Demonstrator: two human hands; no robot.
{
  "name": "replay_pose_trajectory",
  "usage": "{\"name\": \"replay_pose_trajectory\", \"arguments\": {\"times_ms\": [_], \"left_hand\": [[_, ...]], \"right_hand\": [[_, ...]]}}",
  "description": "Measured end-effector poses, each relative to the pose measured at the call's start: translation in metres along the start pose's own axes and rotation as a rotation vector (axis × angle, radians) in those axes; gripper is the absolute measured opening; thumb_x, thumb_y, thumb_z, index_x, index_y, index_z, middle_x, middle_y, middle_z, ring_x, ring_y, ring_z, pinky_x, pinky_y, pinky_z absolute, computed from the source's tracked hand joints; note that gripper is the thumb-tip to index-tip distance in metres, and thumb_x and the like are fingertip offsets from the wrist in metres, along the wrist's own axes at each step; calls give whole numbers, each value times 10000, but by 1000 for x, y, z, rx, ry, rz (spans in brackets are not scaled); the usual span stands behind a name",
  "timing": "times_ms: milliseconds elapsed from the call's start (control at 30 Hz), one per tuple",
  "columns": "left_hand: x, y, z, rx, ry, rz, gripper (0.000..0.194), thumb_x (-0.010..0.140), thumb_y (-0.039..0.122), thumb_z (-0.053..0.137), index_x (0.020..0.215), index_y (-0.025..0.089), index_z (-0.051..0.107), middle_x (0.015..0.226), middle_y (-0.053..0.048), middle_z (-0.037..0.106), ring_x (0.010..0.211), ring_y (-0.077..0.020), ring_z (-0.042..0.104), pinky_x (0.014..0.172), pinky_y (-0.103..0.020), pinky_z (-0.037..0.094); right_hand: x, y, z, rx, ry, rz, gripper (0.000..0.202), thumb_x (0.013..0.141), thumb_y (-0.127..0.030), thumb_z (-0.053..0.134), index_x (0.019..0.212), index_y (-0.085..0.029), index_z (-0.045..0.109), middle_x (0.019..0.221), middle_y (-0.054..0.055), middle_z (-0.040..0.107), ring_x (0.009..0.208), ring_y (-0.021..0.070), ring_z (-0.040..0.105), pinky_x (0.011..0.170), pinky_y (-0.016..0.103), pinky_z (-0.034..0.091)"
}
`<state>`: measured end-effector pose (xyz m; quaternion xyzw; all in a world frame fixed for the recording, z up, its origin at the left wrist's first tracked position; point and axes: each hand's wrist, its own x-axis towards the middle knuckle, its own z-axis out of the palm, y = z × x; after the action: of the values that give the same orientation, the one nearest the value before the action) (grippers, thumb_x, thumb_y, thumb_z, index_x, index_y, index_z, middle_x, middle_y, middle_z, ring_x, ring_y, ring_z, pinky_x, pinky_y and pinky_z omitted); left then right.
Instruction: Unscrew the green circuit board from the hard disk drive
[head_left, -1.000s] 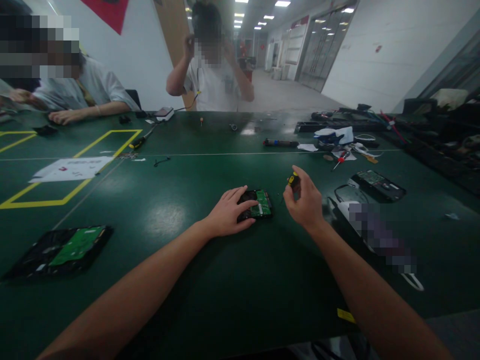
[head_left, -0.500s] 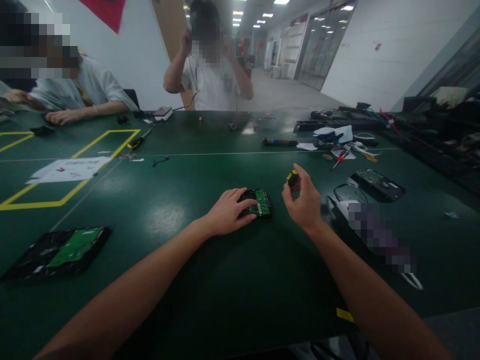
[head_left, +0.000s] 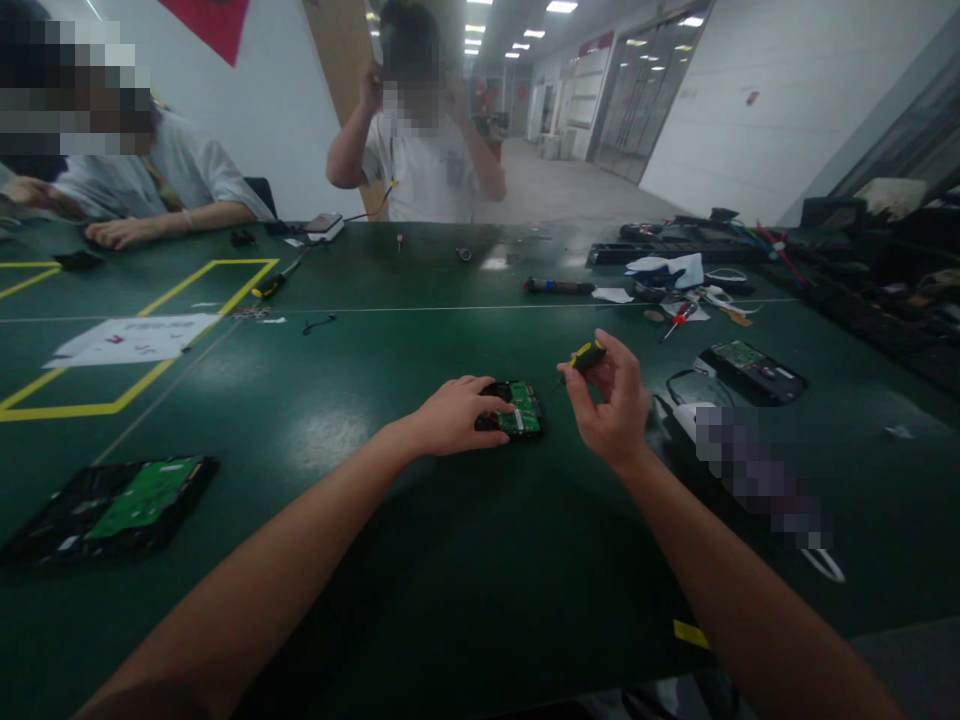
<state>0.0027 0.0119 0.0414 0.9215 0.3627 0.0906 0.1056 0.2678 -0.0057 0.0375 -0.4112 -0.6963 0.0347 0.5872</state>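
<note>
Green tabletop [head_left: 420,600], v. large, runs well past both arms; yellow taped rectangle [head_left: 142,330] far L w/ a white sheet [head_left: 131,338] across its edge.

Two other people at the far side: one seated far L, forearm on the tabletop; one standing centre, both hands up at the head. Not the wearer's hands.

Bigger hard drive [head_left: 112,505], board-side up, lies near L edge, well apart from the work. Another opened drive [head_left: 754,365] to the R w/ cable just beside it. Far R: clutter of tools, white cloth, red-handled driver [head_left: 679,320]. Black tool [head_left: 559,287] beyond centre.

Small hard drive [head_left: 517,408], green circuit board up, lies centre, flat on the tabletop, long axis roughly toward/away from the wearer.

Left hand [head_left: 454,418]: palm down, fingers curled over the drive's L half, pinning it. Grip closed on the drive, thumb at the near edge.

Right hand [head_left: 611,405]: raised off the tabletop, just R of the drive, not touching it. Fingers pinch a small screwdriver [head_left: 585,355], yellow/black handle; grip tight on the handle, axis near horizontal, tip end pointing L toward the drive. Tip itself too small to make out.

Key relation: drive lies L and slightly below the driver; R hand nearer to the board's exposed R half. Open tabletop near side and between the hands; cable + drive crowd the R side.
</note>
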Motion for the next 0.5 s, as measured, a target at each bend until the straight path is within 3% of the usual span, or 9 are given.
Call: {"name": "replay_pose_trajectory", "arguments": {"times_ms": [233, 500], "left_hand": [[0, 4, -2, 22, 1, 7, 503, 966, 572, 660, 1379, 289, 695, 1472, -169, 566, 1336, -385, 564, 1067, -559, 486], [-7, 4, 10, 38, 80, 23, 497, 981, 545, 641, 1403, 285, 664, 1545, -161, 507, 1416, -398, 492, 1129, -591, 430]], "right_hand": [[-6, -2, 5, 42, -78, -6, 638, 953, -230, 683, 1534, -355, 453, 1363, 73, 679, 1057, 241, 777, 936, 429, 694], [-6, 0, 6, 41, -100, 2, 646, 953, -221, 683, 1538, -361, 446, 1383, 74, 675, 1038, 240, 782, 933, 436, 692]]}}
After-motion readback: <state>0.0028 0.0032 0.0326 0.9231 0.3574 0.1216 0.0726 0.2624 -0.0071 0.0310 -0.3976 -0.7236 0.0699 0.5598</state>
